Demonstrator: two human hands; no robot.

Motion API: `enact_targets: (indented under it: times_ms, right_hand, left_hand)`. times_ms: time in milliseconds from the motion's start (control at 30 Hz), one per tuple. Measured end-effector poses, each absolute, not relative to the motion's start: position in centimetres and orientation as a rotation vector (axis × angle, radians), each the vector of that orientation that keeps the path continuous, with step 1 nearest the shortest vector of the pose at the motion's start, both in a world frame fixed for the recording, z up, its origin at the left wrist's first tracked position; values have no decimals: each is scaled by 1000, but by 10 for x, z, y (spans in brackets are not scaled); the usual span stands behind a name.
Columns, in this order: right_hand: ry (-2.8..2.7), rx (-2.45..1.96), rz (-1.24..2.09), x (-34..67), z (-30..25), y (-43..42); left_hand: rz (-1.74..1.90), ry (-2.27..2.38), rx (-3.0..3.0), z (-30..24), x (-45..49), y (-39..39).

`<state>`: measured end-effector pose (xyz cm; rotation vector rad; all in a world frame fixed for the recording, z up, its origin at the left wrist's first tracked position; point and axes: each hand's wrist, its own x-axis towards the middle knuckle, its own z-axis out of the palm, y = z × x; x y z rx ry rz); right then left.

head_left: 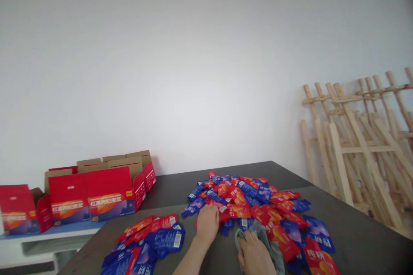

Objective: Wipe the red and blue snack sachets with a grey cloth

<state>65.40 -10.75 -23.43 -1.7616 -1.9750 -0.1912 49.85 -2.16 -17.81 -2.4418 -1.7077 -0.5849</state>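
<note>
Left hand (207, 223) is touching the near edge of the main packet pile (238, 195), red and blue pouches; grip isn't showing clearly. Right hand (253, 252) is resting on a bunched grey cloth (272, 245), just beside the pile. Smaller packet heap (161, 240) is lying to the left, apart from it. Dark table (351, 236) is carrying all that. Open red boxes (109, 193) are standing on a white unit (35, 242), far left. Wooden frames (350, 133) are standing bunched near the wall (193, 73), right.
</note>
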Motion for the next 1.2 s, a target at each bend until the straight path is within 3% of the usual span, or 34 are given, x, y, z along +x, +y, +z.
enact_targets:
  times_ms: [267, 633, 833, 1200]
  right_hand:
    - [-1957, -1779, -149, 652, -229, -109]
    - [-1951, -1748, -182, 653, -225, -114]
    - [-1967, -1739, -190, 655, -227, -113]
    - [-1757, -1683, -95, 675, -230, -106]
  left_hand:
    - [-304, -1674, -2606, -187, 487, 20]
    - [-447, -1315, -2639, -187, 510, -20]
    - [-474, -1608, -2538, -182, 498, -40]
    - [-1290, -2323, -3045, -225, 469, -60]
